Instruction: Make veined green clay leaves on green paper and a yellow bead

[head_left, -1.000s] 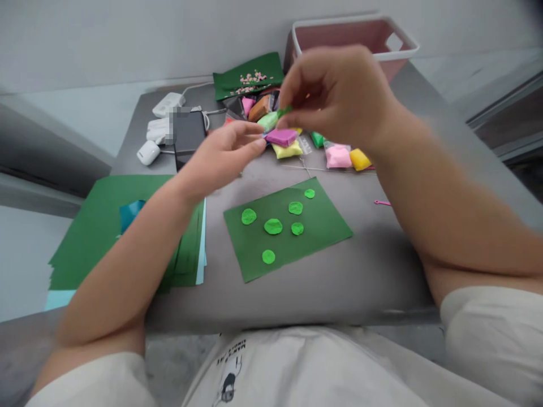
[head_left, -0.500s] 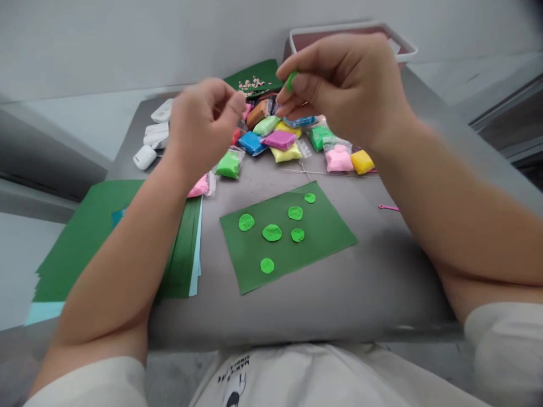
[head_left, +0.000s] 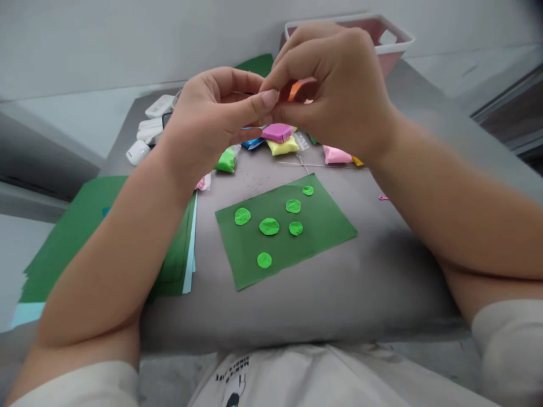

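Above the table my left hand (head_left: 220,107) and my right hand (head_left: 326,96) meet at the fingertips, thumbs and forefingers pinched together. The small piece of green clay seen in my right hand a moment ago is hidden between these fingers now. Below them lies a dark green sheet of card (head_left: 246,271), set at a slant on the grey table. Several flat, roundish bright green clay discs (head_left: 269,226) are spread over the card, with wrinkled surfaces and uneven edges.
Behind my hands are bags of coloured clay, among them a purple one (head_left: 278,133) and a pink one (head_left: 336,155). Green sheets (head_left: 76,226) are stacked at left, near white earbud cases (head_left: 138,152). A pink-and-white basket (head_left: 392,51) stands at the back.
My hands were apart, with green clay visible in my right fingers. They have come together at the fingertips, and the clay is now hidden. The view has shifted slightly.
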`<state>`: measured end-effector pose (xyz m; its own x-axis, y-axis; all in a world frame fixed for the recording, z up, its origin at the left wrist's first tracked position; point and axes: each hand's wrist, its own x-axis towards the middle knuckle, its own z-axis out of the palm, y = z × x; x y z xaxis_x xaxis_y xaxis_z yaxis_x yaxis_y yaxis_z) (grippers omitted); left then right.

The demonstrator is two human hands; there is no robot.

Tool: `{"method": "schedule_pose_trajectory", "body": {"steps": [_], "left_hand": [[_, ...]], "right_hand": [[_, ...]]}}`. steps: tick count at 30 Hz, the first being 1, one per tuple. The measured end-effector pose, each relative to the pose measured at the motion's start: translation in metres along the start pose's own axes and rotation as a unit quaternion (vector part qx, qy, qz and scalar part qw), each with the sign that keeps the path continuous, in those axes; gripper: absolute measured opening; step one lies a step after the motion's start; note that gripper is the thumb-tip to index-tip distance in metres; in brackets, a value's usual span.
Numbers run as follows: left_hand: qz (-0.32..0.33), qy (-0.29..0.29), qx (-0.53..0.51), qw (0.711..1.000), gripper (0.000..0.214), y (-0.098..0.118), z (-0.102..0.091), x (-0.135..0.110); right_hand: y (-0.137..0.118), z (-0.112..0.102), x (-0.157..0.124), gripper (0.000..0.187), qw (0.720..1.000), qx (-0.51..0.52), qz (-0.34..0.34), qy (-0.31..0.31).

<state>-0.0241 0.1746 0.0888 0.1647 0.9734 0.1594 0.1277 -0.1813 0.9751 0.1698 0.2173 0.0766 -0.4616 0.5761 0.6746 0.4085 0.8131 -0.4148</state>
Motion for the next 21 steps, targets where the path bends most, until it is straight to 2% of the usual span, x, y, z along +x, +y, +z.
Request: {"method": "schedule_pose_trajectory", "body": {"steps": [3,6,10,13,16,21], "left_hand": [[-0.025,-0.010,-0.026,0.999,0.009,-0.0017,-0.0034,0.0032],[-0.037,-0.015,-0.067,0.997,0.007,-0.0011,-0.0025,0.0036],[-0.046,0.020,-0.115,0.992,0.016,0.0017,0.0013,0.0036],[-0.052,0.039,-0.119,0.991,0.022,0.0018,0.0017,0.0054],[-0.050,0.031,-0.127,0.990,0.025,-0.0011,0.0008,0.0073],[-0.052,-0.004,-0.163,0.985,0.027,-0.0070,0.0011,0.0082]], "right_hand": [[0.0006,-0.0027,0.0018,0.016,1.000,-0.001,-0.002,-0.004],[-0.0029,-0.0029,0.0034,0.016,1.000,-0.008,0.029,0.000],[-0.0071,-0.0019,0.0036,0.021,0.998,0.024,0.058,0.023],[-0.0067,-0.0015,0.0024,0.017,0.997,0.039,0.066,0.025],[-0.0064,-0.0017,0.0014,0.009,0.999,0.028,0.041,0.019],[0.0002,0.0000,0.0013,0.020,0.999,-0.023,-0.014,-0.023]]}}
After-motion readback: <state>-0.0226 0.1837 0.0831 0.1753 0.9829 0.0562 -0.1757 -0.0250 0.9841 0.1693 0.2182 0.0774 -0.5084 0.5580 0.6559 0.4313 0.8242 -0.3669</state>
